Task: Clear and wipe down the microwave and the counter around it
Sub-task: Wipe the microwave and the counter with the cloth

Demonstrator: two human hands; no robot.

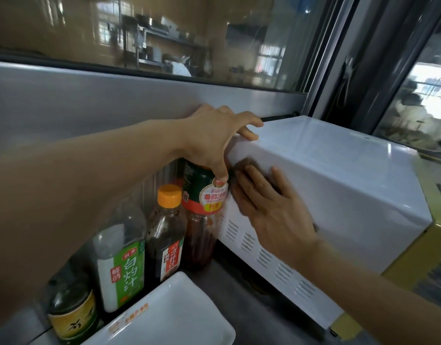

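The white microwave (334,175) stands on the grey counter (229,295) with its vented left side facing me. My right hand (271,210) presses a brown cloth (241,168) flat against that side wall, fingers straight. Only the cloth's edges show around the hand. My left hand (214,135) rests on the microwave's top rear-left corner, with its fingers spread over the edge and its thumb pointing down beside the ketchup bottle.
Sauce bottles crowd the gap left of the microwave: a ketchup bottle (204,195), an orange-capped dark bottle (165,235), a green-labelled bottle (122,257) and a yellow-labelled one (72,317). A white rectangular dish (174,312) lies in front. A steel panel and windows stand behind.
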